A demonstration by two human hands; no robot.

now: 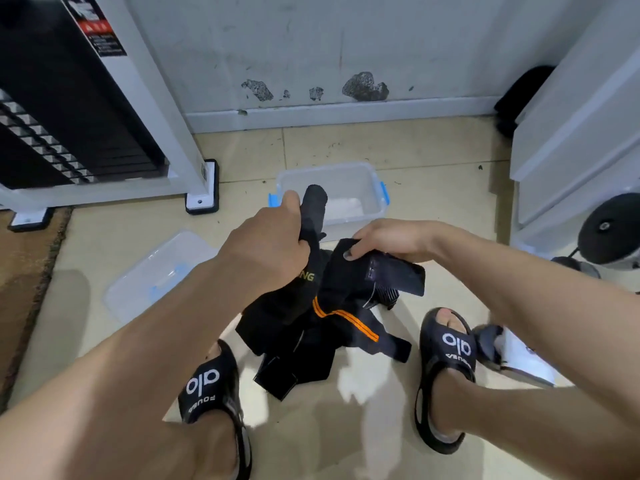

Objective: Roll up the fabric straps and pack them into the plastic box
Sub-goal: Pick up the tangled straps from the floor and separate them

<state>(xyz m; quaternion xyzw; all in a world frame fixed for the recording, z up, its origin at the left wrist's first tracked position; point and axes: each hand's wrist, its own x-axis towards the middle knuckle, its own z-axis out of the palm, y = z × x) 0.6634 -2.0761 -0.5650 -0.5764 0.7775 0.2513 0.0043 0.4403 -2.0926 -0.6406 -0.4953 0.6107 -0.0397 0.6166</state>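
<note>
On glossy beige tile (433, 161), both hands' fingers (360, 252) grip limp black fabric straps (311, 327) before a clear plastic box (367, 178).

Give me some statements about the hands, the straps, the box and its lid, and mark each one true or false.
1. The left hand grips a black strap raised in front of the plastic box. True.
2. The lid is clipped onto the box. False: it lies on the floor, left of the box.
3. The right hand hangs free. False: it grips black fabric on the strap pile.
4. One strap in the pile has orange stripes. True.
</note>
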